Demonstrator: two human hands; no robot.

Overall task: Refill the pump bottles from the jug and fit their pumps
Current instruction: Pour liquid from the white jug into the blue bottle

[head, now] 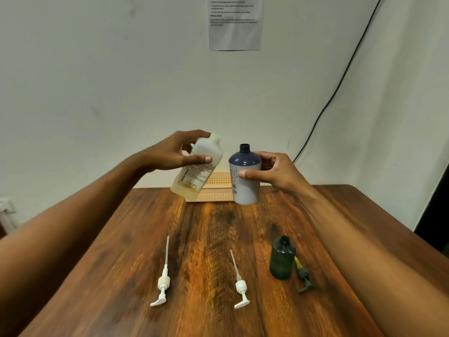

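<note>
My left hand (176, 153) grips a translucent jug (194, 177) with yellowish liquid, held above the table and tilted with its open neck toward the right. My right hand (272, 170) holds a grey bottle with a dark blue shoulder (244, 188), upright and uncapped, just right of the jug's neck. A small dark green bottle (281, 260) stands open at the near right. Two white pumps (162, 282) (240, 287) lie on the table in front. A dark pump with a yellow tube (303, 277) lies beside the green bottle.
A beige perforated basket (218, 188) sits at the table's far edge behind the jug and bottle. The wooden table (206, 239) ends close to a white wall. A black cable (340, 86) runs down the wall at right. A printed sheet (235, 23) hangs above.
</note>
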